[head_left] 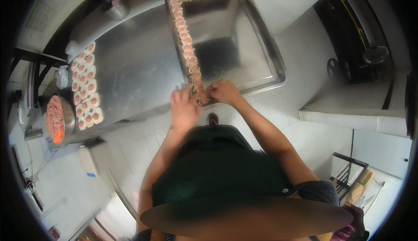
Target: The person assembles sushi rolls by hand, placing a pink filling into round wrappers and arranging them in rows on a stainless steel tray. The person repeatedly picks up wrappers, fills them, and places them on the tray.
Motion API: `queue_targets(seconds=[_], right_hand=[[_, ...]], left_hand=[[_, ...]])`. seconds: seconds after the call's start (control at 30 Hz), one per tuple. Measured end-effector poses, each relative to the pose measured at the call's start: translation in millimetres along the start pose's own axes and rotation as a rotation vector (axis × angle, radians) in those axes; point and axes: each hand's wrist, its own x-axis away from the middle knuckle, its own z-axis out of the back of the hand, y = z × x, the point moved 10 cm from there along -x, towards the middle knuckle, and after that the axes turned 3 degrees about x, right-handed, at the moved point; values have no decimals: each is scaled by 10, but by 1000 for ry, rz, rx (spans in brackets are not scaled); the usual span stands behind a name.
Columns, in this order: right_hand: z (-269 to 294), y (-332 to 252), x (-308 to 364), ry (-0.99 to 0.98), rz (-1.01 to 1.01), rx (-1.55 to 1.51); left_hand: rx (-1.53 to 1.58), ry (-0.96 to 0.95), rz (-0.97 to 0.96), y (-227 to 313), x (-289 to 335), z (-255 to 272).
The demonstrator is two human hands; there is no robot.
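Note:
Both of my hands meet at the near left corner of a large metal tray (278, 77). Between them is a small open-topped dumpling (203, 99), a pale wrapper around pink filling. My left hand (185, 108) has bent fingers at the tray's edge, its thumb side against the dumpling. From the right, my right hand (224, 92) reaches in with curled fingers pinched at the dumpling's side; the fingertips are partly hidden. A line of similar dumplings (186, 40) runs along the tray's left side and continues along its far edge.
Flat wrappers topped with pink filling (89, 86) lie in rows at the left of the steel table (135, 62). Beside them stands a metal bowl of pink filling (56, 117) with a utensil in it. A metal pot (116, 9) is at the back. A ledge (348, 114) stands to the right.

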Motion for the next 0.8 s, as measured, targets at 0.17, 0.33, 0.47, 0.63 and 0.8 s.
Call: queue_targets(seconds=[0.17, 0.33, 0.47, 0.63, 0.8], right_hand=[[-80, -45, -34, -9, 6, 36], [74, -17, 130, 88, -66, 69], [53, -23, 314, -14, -178, -55], [16, -140, 312, -75, -322, 103], [59, -193, 318, -24, -373, 155]], left_hand=[[-52, 19, -24, 86, -4, 20], [107, 41, 40, -135, -37, 157], [280, 99, 145, -540, -44, 260], [360, 102, 194, -945, 80, 239], [398, 110, 178, -1194, 250, 303]])
